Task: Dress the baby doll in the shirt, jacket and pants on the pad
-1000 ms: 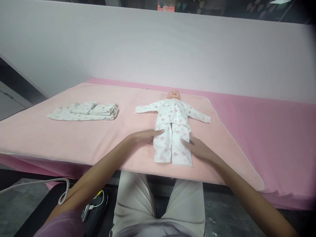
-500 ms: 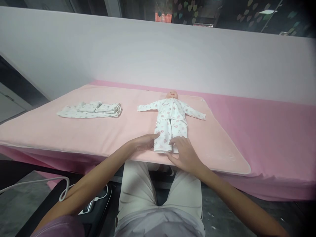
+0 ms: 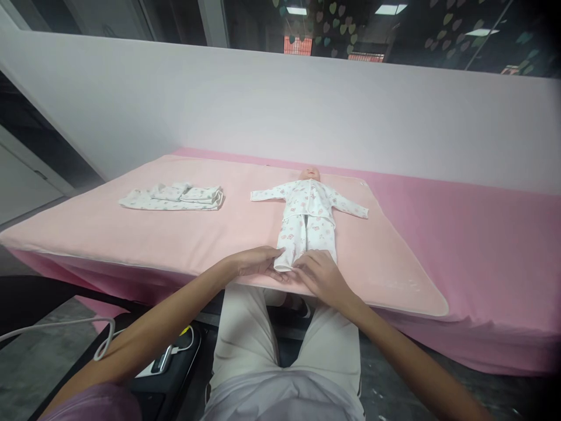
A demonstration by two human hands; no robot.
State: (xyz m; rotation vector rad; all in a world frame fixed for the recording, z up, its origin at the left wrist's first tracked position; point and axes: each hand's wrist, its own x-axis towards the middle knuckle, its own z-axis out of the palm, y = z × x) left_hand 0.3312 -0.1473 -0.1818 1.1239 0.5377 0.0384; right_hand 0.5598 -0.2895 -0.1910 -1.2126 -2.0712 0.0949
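Observation:
A doll (image 3: 310, 173) lies on its back, dressed in a white patterned top (image 3: 309, 197) with both sleeves spread. White patterned trousers (image 3: 290, 237) cover its legs, their cuffs toward me. At the left trouser leg's cuff, my left hand (image 3: 262, 261) has its thumb on top of the fabric and its fingers under the edge. My right hand (image 3: 319, 270) pinches the same cuff from the right and covers the lower part of the other leg. The doll's feet are not visible.
Folded white patterned cloth (image 3: 173, 197) lies left of the doll. Beneath both is a peach mat (image 3: 210, 234) over a pink sheet (image 3: 482, 251), with a pale wall (image 3: 280, 105) behind. A white cable (image 3: 56, 323) runs by my left arm.
My right hand has moved left and closed on the left leg's cuff. My left fingers have slid under that cuff. The whole view has shifted slightly.

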